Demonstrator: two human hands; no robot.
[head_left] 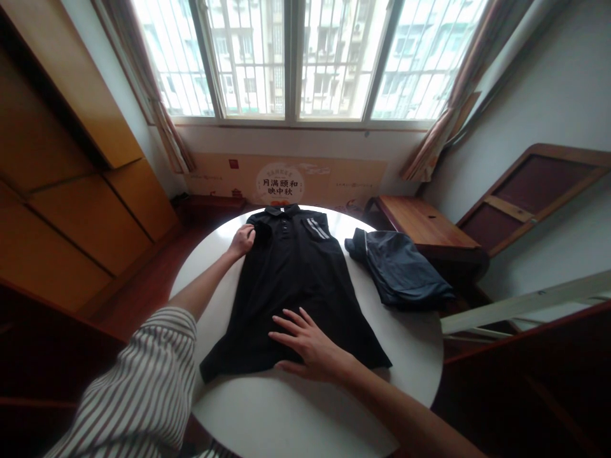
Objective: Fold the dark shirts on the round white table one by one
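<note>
Both hands, left and right, touch a black polo shirt.

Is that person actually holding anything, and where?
The left hand seems to grip the black polo shirt at its shoulder; the right hand lies flat on the shirt's lower front, holding nothing.

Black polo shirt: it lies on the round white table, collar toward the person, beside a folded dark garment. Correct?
No: the head view shows the collar of the black polo shirt pointing away from the person, toward the window. The rest holds.
</note>
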